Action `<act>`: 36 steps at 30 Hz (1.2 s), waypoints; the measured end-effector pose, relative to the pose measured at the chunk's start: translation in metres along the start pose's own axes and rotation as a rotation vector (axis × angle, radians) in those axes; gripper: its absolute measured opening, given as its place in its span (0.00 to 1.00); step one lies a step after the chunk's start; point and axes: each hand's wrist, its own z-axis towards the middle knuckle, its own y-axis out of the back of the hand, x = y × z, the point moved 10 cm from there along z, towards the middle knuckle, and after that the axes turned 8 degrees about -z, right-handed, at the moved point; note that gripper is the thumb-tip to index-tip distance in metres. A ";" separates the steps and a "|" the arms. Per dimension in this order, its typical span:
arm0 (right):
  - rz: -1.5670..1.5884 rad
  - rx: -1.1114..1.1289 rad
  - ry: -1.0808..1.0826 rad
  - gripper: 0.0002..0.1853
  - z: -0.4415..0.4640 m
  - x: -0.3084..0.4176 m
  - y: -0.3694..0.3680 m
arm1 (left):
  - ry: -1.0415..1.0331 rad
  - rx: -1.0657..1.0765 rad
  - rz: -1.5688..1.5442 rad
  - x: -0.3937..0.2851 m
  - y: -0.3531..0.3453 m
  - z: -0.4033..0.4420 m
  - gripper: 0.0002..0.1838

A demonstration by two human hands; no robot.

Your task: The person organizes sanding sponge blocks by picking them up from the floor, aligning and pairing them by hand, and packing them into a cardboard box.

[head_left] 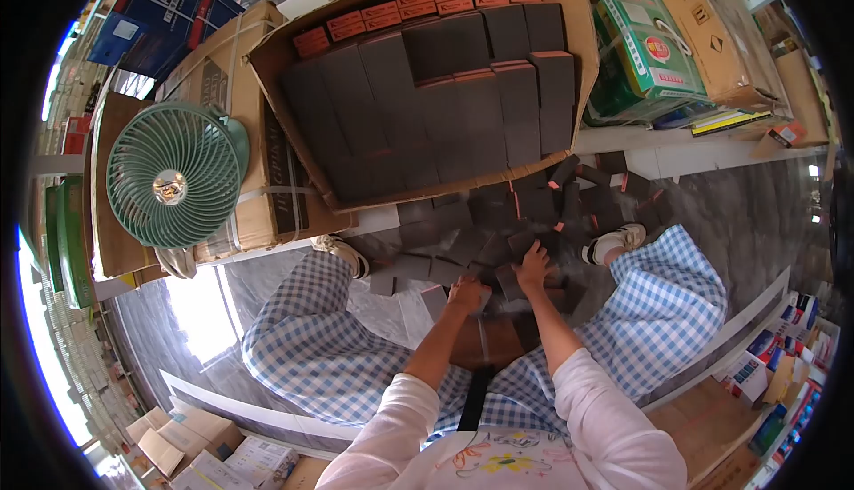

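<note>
Between my legs, many small dark boxes (469,245) with orange edges lie in a loose heap on the floor. My left hand (466,294) is closed low over the near side of this heap, and what its fingers hold is too small to make out. Just to the right, my right hand (533,268) has its fingers bent around a dark box (509,282). Beyond the heap stands a large open carton (583,72) packed with rows of the same kind of box, some showing orange printed ends. One part of its top layer sits lower than the rest.
A green fan (173,179) stands at left before a strapped cardboard box (267,134). At right of the carton are a green box (645,45) and a brown carton (712,28). Shelves with small packages (783,348) line the lower right; opened boxes (187,437) lie lower left.
</note>
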 end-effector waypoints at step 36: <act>0.492 -0.089 0.579 0.21 -0.052 0.066 -0.018 | -0.005 -0.078 0.009 -0.042 0.044 -0.053 0.17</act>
